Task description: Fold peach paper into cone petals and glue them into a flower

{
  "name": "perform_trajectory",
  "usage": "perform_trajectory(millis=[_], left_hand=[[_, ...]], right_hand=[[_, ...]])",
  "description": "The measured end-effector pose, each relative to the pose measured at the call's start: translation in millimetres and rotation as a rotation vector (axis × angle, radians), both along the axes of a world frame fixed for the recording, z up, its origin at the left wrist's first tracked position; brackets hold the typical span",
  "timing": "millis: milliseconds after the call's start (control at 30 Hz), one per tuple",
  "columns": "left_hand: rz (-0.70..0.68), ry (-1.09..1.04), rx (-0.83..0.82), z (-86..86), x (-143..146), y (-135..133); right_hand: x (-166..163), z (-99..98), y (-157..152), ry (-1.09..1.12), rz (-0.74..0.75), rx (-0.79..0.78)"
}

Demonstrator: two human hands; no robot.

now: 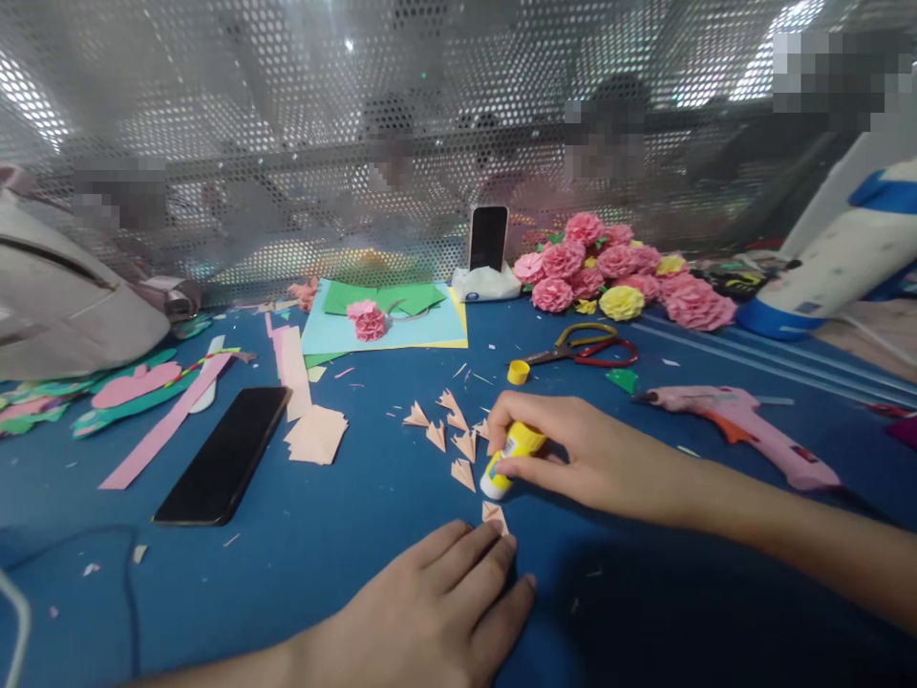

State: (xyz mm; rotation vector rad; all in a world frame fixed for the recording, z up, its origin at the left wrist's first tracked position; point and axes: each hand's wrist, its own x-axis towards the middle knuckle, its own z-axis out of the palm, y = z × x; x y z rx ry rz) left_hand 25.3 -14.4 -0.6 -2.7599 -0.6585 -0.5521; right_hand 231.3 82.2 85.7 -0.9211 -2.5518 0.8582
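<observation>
Mesh (301, 205) spans the top of the frame, blue tabletop (373, 564) stretching below. Bottom centre, my left hand (437, 602) lies spread, palm down; right of centre, my right hand (577, 449) has thumb and fingers wrapped round a yellow glue stick (525, 440), white end tipped towards small peach paper (494, 513) just below, partly under my left fingertips. I'd say: pin firmly, swipe thinly, keep those fingertips clear of glue!
</observation>
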Motion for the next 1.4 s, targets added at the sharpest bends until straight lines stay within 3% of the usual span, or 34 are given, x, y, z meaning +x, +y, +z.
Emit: perform_trajectory(millis=[300, 867, 1400], left_hand=[[0.004, -0.038, 0.050, -1.5, 0.2, 2.7], [-0.003, -0.074, 0.008, -2.1, -0.2, 0.8], [-0.012, -0.057, 0.000, -0.2, -0.3, -0.7]], right_hand=[[-10.0, -2.6, 0.9, -0.091, 0.158, -0.018], [-12.5, -6.7, -5.1, -0.186, 0.361, 0.107], [-5.6, -1.6, -4.8, -0.240, 0.300, 0.135]])
